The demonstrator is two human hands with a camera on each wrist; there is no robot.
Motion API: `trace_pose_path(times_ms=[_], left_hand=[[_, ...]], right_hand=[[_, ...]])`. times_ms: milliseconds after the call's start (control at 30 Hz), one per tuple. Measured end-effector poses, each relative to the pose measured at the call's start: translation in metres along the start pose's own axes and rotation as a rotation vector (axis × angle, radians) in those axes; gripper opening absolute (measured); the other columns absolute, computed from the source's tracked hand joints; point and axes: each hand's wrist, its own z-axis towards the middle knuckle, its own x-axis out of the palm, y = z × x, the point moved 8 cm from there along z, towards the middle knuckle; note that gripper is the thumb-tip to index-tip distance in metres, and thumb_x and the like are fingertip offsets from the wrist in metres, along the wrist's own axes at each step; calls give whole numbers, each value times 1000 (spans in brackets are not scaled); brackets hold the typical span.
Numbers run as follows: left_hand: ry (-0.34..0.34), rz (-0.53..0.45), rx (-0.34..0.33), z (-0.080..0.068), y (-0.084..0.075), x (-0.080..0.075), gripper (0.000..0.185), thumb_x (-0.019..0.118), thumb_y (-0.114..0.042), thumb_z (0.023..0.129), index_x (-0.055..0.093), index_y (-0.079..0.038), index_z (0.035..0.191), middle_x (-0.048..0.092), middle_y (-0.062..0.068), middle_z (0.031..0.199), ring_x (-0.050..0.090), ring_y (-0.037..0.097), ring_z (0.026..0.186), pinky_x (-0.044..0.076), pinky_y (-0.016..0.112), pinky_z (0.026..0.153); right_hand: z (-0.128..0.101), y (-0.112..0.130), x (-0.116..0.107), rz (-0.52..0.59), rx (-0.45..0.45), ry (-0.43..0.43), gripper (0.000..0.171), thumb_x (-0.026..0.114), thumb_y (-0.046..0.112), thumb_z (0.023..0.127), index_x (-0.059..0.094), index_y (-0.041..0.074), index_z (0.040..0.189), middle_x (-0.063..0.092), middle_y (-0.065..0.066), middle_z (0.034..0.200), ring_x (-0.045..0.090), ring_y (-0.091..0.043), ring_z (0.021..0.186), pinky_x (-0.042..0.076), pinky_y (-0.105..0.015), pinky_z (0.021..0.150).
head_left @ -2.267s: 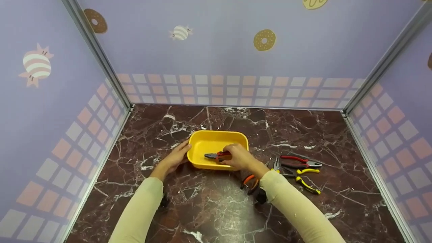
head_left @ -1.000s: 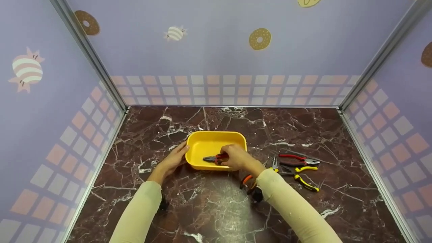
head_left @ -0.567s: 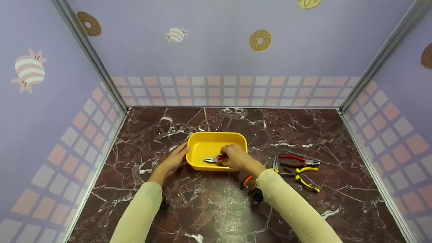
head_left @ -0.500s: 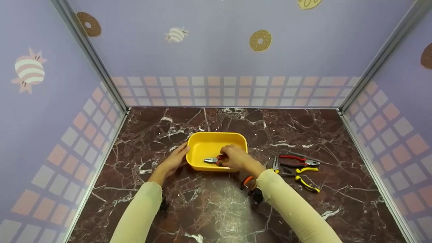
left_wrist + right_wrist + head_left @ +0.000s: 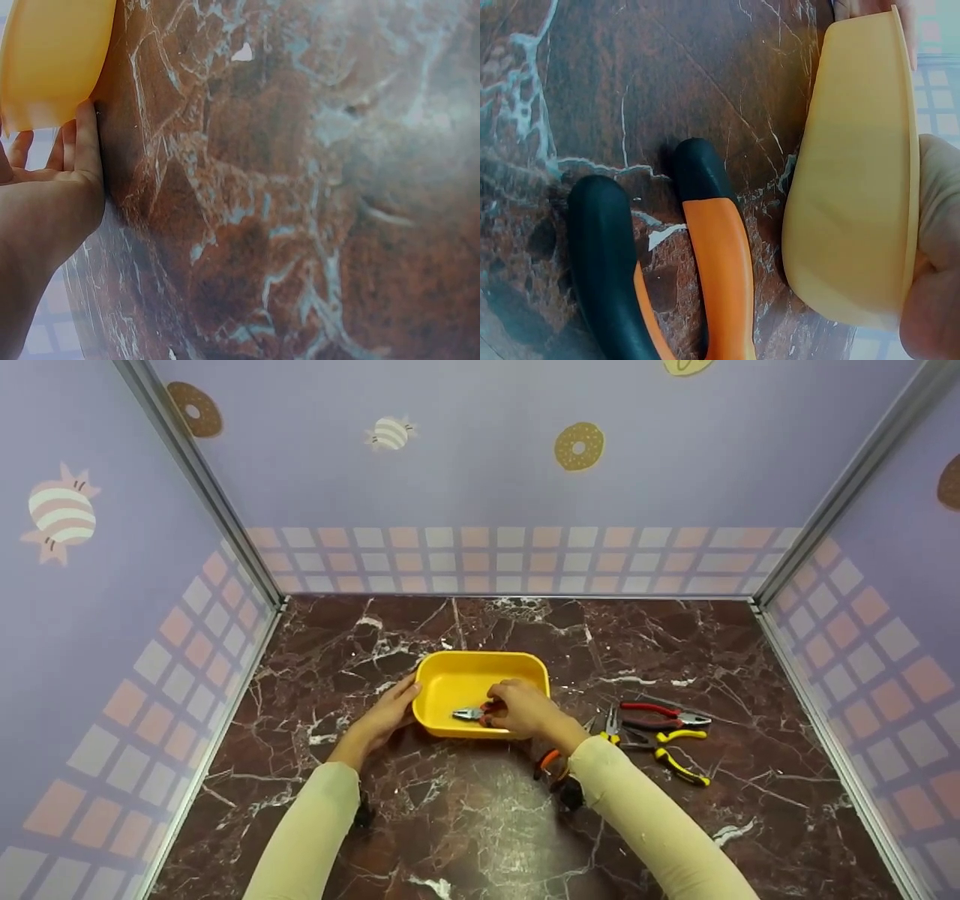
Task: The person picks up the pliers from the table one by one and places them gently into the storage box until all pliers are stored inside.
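A yellow plastic tub (image 5: 450,733) sits on the dark marbled table. My left hand (image 5: 383,717) rests on its left end; in the left wrist view the fingers (image 5: 88,142) lie nearly straight against the outer wall. Over the tub's near right side reaches my right hand (image 5: 525,707), gripping the red-and-black handles of combination pliers (image 5: 469,714) inside. The metal nose points left, low in the tub; whether it touches the floor I cannot tell. The right wrist view shows the tub's outer wall (image 5: 855,180), with the held pliers hidden behind it.
Right of the tub lie red-handled pliers (image 5: 660,714), black-and-yellow pliers (image 5: 679,765) and another yellow-handled pair (image 5: 611,729). Orange-and-black handles (image 5: 718,262) lie just below my right wrist. Patterned panels (image 5: 480,559) enclose the table's back and sides.
The pliers have turned slightly in my right hand: their nose was dark a second ago and now shows bright. Both hands and the tub have stayed nearly in place.
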Motion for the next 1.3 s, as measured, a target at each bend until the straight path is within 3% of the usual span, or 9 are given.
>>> trace_pose_path(times_ms=[400,667,867,1067,1300], left_hand=[[23,4,14,-4,-4,1,61,42,-31,117,20,-11,171,36,22,167,46,38,147,40,52,121],[11,-1,13,-4,-8,1,61,42,-31,117,22,-11,170,34,21,169,46,38,147,39,52,122],[9,-7,-5,-5,-3,0,60,41,-29,117,20,-9,170,33,21,169,46,39,147,40,52,121],[14,0,5,-4,-3,1,62,42,-30,117,19,-9,171,32,22,169,46,40,147,39,52,121],[18,25,-16,-5,-3,2,61,42,-31,117,19,-12,171,32,20,170,46,39,147,39,52,122]], right_hand=[[3,-1,2,10,0,48,46,82,32,95,71,2,128,73,-13,116,67,-33,112,54,-48,104],[5,-2,-4,34,2,13,46,84,31,94,71,1,126,72,-13,114,68,-32,107,56,-50,100],[3,-3,-4,71,-30,-1,49,85,30,93,70,-1,128,72,-16,118,68,-35,111,55,-50,102],[1,-8,-17,83,-52,-36,51,85,29,93,69,-2,131,71,-16,122,66,-35,116,54,-50,104],[-9,-16,-35,-5,-58,8,54,85,31,93,68,0,134,68,-16,129,65,-36,120,55,-54,102]])
